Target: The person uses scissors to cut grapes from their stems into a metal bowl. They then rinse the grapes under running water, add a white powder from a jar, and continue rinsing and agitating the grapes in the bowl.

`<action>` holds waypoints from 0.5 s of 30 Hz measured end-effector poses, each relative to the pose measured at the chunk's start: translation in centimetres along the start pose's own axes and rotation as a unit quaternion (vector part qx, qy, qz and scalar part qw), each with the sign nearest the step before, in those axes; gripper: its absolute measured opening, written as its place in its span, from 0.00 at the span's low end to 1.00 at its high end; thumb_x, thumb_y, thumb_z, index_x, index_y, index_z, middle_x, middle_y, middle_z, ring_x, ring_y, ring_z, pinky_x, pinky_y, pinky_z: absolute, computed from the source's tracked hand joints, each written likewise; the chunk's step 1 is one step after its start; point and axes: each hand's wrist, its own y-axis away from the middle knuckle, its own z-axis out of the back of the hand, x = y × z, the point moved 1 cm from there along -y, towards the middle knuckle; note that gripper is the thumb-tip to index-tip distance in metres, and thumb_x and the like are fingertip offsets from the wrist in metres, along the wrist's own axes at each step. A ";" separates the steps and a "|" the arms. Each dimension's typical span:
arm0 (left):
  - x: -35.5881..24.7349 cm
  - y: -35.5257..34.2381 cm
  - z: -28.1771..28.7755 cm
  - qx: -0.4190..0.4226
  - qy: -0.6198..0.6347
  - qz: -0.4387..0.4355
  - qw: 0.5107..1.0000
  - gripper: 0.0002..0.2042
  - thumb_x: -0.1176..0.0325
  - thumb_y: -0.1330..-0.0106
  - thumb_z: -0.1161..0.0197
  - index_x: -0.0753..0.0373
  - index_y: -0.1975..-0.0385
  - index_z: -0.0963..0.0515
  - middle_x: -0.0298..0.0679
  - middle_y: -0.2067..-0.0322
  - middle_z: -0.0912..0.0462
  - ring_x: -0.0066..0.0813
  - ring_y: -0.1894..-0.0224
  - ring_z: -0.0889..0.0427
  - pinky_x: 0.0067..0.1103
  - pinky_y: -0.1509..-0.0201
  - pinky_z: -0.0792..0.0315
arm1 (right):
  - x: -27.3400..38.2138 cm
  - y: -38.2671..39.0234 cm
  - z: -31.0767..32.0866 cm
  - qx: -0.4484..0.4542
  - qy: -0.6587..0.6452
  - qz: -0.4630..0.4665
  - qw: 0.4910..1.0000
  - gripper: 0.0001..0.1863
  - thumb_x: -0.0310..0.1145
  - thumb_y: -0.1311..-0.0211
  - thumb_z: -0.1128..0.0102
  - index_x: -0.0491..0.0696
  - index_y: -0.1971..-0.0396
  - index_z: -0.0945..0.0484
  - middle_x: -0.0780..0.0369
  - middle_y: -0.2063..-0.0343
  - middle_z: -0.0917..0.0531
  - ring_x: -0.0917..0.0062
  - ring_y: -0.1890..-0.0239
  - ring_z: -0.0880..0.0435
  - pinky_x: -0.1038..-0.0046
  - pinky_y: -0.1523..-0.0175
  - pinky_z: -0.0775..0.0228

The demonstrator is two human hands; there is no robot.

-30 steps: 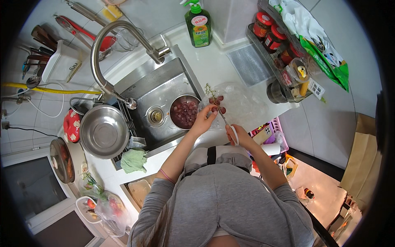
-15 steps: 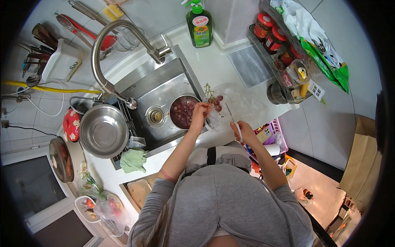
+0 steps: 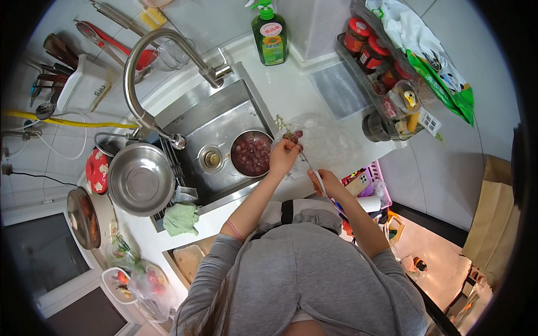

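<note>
My left hand (image 3: pixel 284 157) is closed at the small bunch of red grapes (image 3: pixel 298 134), its fingertips pinching a grape at the lower side. Bare green stems (image 3: pixel 282 124) stick out above the bunch, which lies on a clear plastic bag (image 3: pixel 330 143) on the counter. My right hand (image 3: pixel 329 184) is shut on a pair of scissors (image 3: pixel 319 180) with white handles. Their blades point up and left, close to the grapes by my left fingers. Left of that hand, a metal bowl (image 3: pixel 270 136) full of loose red grapes (image 3: pixel 252 154) sits in the sink.
The steel sink (image 3: pixel 190 126) has a tall curved faucet (image 3: pixel 130 84) over it. An empty metal basin (image 3: pixel 141 179) and a green cloth (image 3: pixel 181 218) lie at its left. A green pump bottle (image 3: pixel 270 36) stands behind; a rack of jars (image 3: pixel 372 78) is at right.
My left hand has moved right, from beside the bowl's rim to the grapes on the bag. My right hand has shifted slightly down and left, bringing the scissors nearer to the left hand.
</note>
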 end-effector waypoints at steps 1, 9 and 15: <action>0.4 -0.2 -0.1 0.005 0.028 0.004 1.000 0.08 0.69 0.43 0.38 0.67 0.72 0.25 0.39 0.74 0.22 0.27 0.71 0.24 0.20 0.65 0.30 | -0.1 0.0 -0.1 0.011 -0.015 -0.001 1.000 0.31 0.62 0.43 0.50 0.42 0.76 0.29 0.64 0.86 0.28 0.82 0.88 0.30 0.80 0.82 0.39; 1.9 -0.2 1.2 0.092 0.216 0.137 0.962 0.03 0.75 0.39 0.42 0.65 0.67 0.24 0.27 0.74 0.24 0.12 0.76 0.31 0.11 0.73 0.36 | 0.5 0.6 -0.6 0.061 -0.092 0.021 0.994 0.33 0.64 0.41 0.56 0.44 0.78 0.29 0.65 0.86 0.29 0.82 0.86 0.30 0.80 0.80 0.41; 0.8 0.3 1.7 0.110 0.225 0.175 0.952 0.05 0.71 0.38 0.41 0.62 0.65 0.23 0.24 0.76 0.25 0.10 0.75 0.33 0.11 0.73 0.39 | 0.2 0.4 -0.7 0.072 -0.103 0.015 0.992 0.33 0.65 0.42 0.56 0.44 0.77 0.29 0.65 0.86 0.29 0.82 0.87 0.30 0.80 0.81 0.41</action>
